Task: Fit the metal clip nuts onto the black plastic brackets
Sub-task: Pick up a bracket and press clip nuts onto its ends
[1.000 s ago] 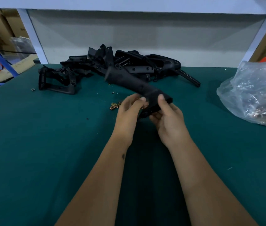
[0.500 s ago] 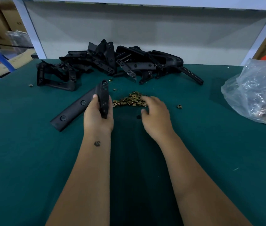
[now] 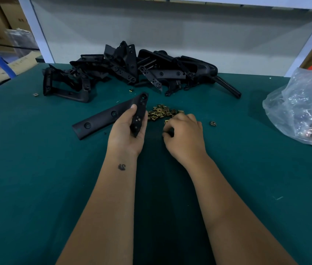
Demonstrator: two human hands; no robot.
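Note:
My left hand (image 3: 127, 131) grips a long black plastic bracket (image 3: 111, 114) at its bend; the long arm lies out to the left on the green mat. A small pile of brass clip nuts (image 3: 162, 113) sits just right of the bracket. My right hand (image 3: 184, 134) is at the pile's near edge with fingers curled, pinching a clip nut that is mostly hidden under the fingertips. One stray clip nut (image 3: 212, 123) lies to the right of that hand.
A heap of black brackets (image 3: 132, 73) lies along the back of the green mat (image 3: 36, 178). A clear plastic bag (image 3: 304, 109) of parts stands at the right edge. Another loose nut (image 3: 35, 94) lies at far left. A white wall panel closes the back.
The bracket went from both hands down to the left with my left hand alone. My right hand reached to the nut pile and has curled its fingers and drawn slightly back.

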